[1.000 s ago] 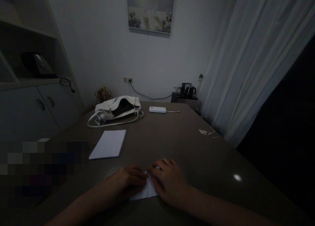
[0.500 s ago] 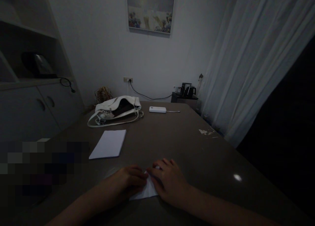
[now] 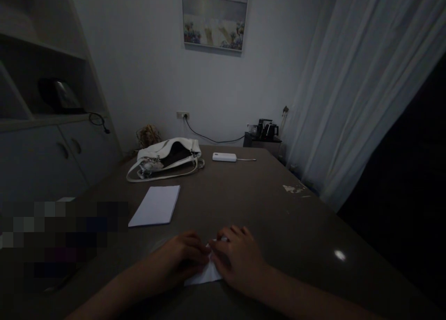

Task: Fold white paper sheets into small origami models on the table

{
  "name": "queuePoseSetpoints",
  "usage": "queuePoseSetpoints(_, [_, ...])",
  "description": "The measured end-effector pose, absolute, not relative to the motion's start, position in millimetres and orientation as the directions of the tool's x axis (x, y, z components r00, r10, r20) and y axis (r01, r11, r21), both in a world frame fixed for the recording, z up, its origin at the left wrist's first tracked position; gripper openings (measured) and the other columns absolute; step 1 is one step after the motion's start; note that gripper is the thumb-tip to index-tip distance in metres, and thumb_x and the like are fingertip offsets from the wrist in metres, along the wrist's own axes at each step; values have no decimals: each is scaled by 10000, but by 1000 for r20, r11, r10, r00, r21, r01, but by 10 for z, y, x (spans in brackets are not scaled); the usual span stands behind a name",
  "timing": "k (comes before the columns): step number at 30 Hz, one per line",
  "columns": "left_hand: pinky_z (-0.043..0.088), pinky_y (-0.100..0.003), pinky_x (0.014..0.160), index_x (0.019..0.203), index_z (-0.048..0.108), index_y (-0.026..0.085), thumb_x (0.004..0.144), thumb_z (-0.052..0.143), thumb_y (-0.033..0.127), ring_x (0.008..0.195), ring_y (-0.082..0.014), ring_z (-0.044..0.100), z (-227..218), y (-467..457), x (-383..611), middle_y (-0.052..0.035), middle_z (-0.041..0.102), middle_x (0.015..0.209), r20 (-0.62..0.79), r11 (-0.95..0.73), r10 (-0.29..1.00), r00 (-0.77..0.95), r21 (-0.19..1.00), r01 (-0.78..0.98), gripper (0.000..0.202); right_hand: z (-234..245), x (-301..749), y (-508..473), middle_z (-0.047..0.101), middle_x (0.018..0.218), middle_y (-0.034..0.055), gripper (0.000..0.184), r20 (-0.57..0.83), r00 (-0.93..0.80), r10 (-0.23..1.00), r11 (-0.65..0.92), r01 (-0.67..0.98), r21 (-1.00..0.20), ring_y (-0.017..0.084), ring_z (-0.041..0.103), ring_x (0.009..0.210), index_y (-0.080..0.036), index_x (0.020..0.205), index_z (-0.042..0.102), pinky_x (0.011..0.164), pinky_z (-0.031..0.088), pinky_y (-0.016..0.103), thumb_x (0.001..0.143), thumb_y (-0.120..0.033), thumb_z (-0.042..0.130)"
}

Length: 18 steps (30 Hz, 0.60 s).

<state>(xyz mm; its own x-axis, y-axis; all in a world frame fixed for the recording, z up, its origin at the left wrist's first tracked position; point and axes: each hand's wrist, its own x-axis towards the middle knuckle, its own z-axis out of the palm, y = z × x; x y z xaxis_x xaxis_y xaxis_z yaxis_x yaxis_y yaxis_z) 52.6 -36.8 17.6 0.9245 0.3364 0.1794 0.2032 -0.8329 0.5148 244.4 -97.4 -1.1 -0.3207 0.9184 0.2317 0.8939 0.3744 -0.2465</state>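
Observation:
A small folded piece of white paper (image 3: 205, 277) lies on the brown table near its front edge, partly covered by both hands. My left hand (image 3: 186, 257) is closed, its thumb and fingers pinching the paper's upper part from the left. From the other side my right hand (image 3: 239, 257) grips the same paper, fingers curled over its top and thumb near the left fingertips. The fingertips of the two hands almost meet at the paper's middle. Beyond the left hand rests a stack of white paper sheets (image 3: 156, 205).
A white handbag (image 3: 167, 157) with its straps loose lies at the table's far left. Right of it is a white power bank (image 3: 224, 157) with a short cable. Peeled white marks (image 3: 293, 189) show near the right edge. A curtain (image 3: 334, 101) hangs on the right.
The hands stay on the folded paper, with the fingertips shifted slightly closer at its middle. The whole view has moved a little; the other objects rest where they were.

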Motion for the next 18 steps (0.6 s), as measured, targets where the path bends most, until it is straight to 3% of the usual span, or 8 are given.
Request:
queuePoseSetpoints(12, [406,-356,868,990,616,228,854,540,221,924,-179,560,47,-341,444,-54,661,1007,310,-837,351,884,527,148,157,-7,2432,-963,596,1009,38,259,227,-294,928,348,902,-255,213,499,945,-275,1032,628,791,307,383,823,-380,517])
queuePoseSetpoints(18, [360,-378,925,981,596,214,882,479,181,909,-169,571,50,-326,473,-46,657,976,271,-830,382,884,520,200,157,0,2426,-958,607,982,43,250,243,-295,924,355,898,-261,220,512,935,-278,1011,634,798,307,404,823,-389,513])
